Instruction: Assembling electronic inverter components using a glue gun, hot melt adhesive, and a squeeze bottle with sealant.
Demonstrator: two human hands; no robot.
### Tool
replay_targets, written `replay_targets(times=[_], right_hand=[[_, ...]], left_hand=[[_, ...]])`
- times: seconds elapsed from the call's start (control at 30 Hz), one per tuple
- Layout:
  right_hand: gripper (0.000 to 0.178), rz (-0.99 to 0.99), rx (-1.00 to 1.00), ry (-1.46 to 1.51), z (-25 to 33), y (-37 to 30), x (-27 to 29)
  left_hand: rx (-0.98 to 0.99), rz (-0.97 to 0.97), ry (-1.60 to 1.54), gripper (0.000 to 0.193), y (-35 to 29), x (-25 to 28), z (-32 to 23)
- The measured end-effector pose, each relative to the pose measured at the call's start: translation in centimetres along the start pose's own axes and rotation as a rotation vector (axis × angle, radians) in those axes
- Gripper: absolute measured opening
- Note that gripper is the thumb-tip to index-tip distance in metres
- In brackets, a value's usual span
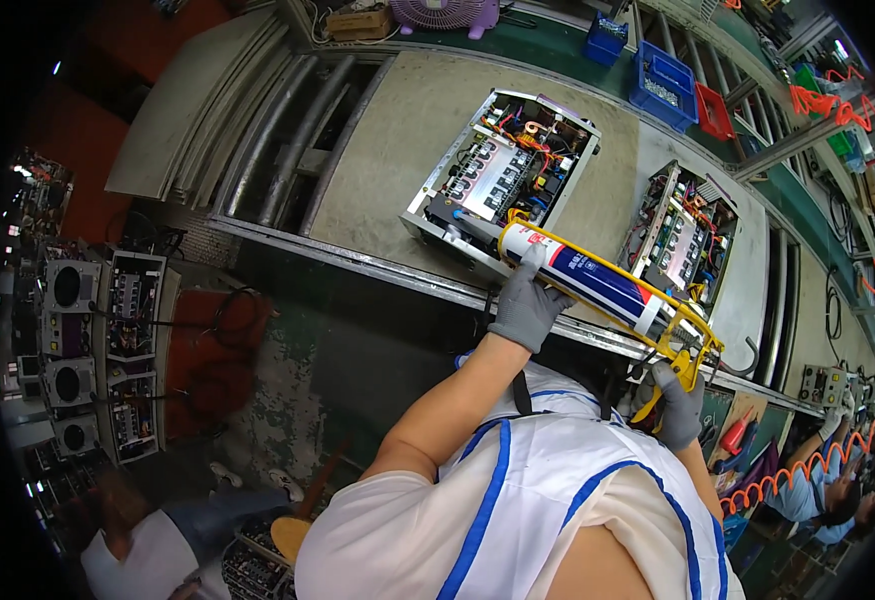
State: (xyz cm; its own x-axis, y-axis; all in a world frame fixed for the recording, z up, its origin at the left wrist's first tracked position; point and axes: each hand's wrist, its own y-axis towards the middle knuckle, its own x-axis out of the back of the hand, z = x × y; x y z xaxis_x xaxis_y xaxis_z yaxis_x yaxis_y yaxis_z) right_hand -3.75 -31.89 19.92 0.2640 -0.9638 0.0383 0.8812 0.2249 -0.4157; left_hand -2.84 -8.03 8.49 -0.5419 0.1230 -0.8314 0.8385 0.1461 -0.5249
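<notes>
A yellow caulking gun (693, 352) lies slantwise in front of me, loaded with a white and dark blue sealant tube (593, 275). My right hand (678, 408), in a grey glove, is wrapped round the gun's handle and trigger. Under the tube's front end, my left hand (530, 308), gloved too, grips it with the index finger along the side. The tube's front end is at the near edge of an open metal unit (503, 165) with circuit boards, coils and coloured wires. Its nozzle points left along that edge. A second open unit (686, 235) stands to the right, partly behind the gun.
Both units stand on pale boards (378, 160) over a roller conveyor (293, 140). Blue bins (666, 85), a red bin (715, 112) and a purple fan (445, 12) line the far side. Orange coiled hoses (823, 455) hang at right. People (153, 550) are at lower left and far right.
</notes>
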Motion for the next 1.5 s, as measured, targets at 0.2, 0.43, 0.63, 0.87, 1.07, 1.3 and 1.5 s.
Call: replay_targets(times=[0.2,0.43,0.63,0.87,1.07,1.3,1.5], right_hand=[[0.023,0.048,-0.042,0.017,-0.3,0.4,-0.5],[0.023,0.027,-0.035,0.188,-0.9,-0.7,0.8],[0.044,0.038,-0.055,0.105,-3.5,-2.0,6.7],[0.049,-0.202,0.152,1.141,-6.8,-11.2,12.5],[0.053,-0.797,0.333,1.112,-15.0,-21.5,15.2],[0.041,-0.592,1.087,1.227,-28.4,-38.3,25.0],[0.041,0.106,1.391,1.773,-45.8,-41.9,49.7]], left_hand=[[0.009,-0.086,0.001,0.056,-0.2,0.7,-0.4],[0.010,0.037,0.059,0.057,-1.2,-0.8,0.0],[0.012,0.184,0.270,0.049,1.8,-0.7,2.7],[0.124,0.412,0.723,0.056,0.1,-7.2,14.4],[0.632,0.698,0.874,0.058,-7.5,-12.6,29.7],[0.991,1.398,1.144,0.026,-13.4,-11.9,42.3],[0.681,1.131,1.463,0.029,-8.4,-3.8,40.7]])
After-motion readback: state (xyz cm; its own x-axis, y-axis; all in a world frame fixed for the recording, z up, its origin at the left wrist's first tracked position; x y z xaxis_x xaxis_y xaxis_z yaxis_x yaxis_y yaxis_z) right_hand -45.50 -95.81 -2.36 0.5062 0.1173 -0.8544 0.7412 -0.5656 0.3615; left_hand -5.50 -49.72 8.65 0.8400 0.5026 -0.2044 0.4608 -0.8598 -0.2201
